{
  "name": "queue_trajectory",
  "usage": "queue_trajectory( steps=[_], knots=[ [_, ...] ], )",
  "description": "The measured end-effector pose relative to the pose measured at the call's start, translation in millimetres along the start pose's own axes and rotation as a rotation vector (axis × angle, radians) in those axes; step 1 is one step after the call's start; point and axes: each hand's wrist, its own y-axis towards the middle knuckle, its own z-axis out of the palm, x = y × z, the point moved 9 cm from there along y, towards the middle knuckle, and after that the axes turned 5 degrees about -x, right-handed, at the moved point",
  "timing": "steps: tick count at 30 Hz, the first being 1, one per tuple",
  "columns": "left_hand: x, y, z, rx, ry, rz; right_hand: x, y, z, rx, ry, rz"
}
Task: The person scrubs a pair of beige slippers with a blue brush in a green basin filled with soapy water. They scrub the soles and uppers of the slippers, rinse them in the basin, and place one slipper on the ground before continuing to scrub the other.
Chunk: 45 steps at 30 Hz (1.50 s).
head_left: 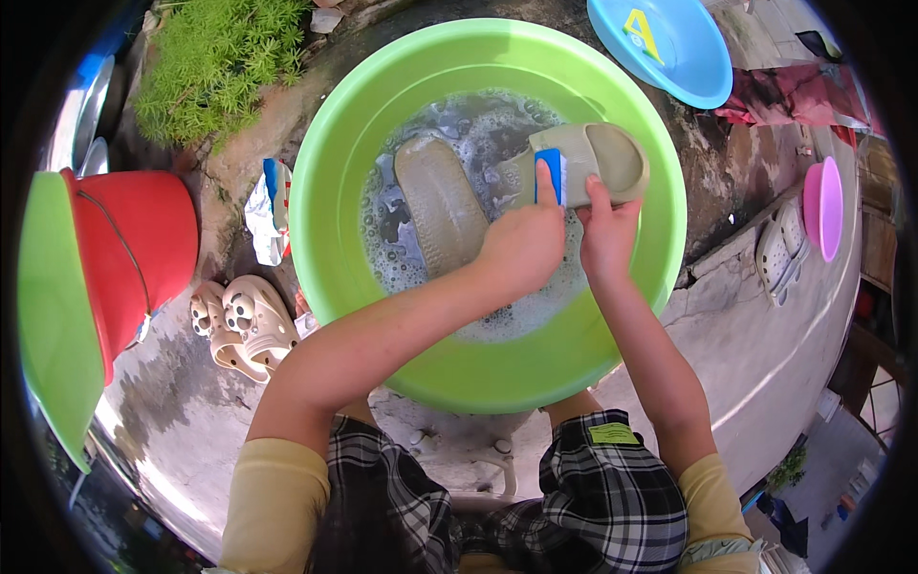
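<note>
A large green basin (320,201) holds foamy, greyish water. Over its right side, a beige slide sandal (612,153) is tilted above the suds, its near edge gripped by my right hand (609,230). My left hand (526,239) reaches across and is closed on a small blue scrubbing brush (550,165), index finger stretched along its back. White bristles press against the sandal's surface. A second beige slide sandal (438,201) lies in the water to the left, sole facing up. My left wrist passes just over its near end.
Beige clogs (253,320) and a white-and-blue packet (268,215) lie left of the basin. Farther left is a red bucket (143,249). A light blue basin (684,57) stands at the far right, with white clogs (779,253) and a pink basin (827,206) nearer. Green plants (225,62) grow far left.
</note>
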Motion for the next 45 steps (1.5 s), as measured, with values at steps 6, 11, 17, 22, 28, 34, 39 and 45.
queue_trajectory(
  steps=[6, 11, 17, 22, 28, 34, 39, 45],
  knots=[
    [-10.3, -5.4, 8.0, 0.084, -0.067, -0.020, -2.5, 8.0, -10.7, -0.073, 0.125, 0.036],
    [56.6, 48.6, -14.2, -0.114, 0.082, -0.078, -16.1, 4.7, -30.4, -0.007, -0.108, 0.077],
    [124.7, 81.6, -36.6, -0.113, 0.519, -0.203, -59.4, -0.2, -31.6, 0.070, -0.098, 0.454],
    [75.8, 62.2, -3.6, 0.027, -0.234, 0.003, -66.0, 2.6, -23.5, 0.124, -0.371, 0.315],
    [39.1, 46.4, -4.6, 0.000, 0.292, 0.264, -56.7, -2.2, -11.7, 0.205, -0.323, 0.157],
    [35.3, 30.9, -3.5, -0.053, 0.226, 0.273, -38.2, -5.2, -12.4, 0.229, -0.349, 0.121],
    [89.5, 49.9, -35.9, 0.160, 0.419, 0.042, -24.5, -8.1, -16.6, 0.249, -0.245, 0.177],
    [125.8, 71.8, -42.0, -0.005, 0.261, -0.149, -28.1, -9.7, -6.1, 0.299, -0.212, 0.238]
  ],
)
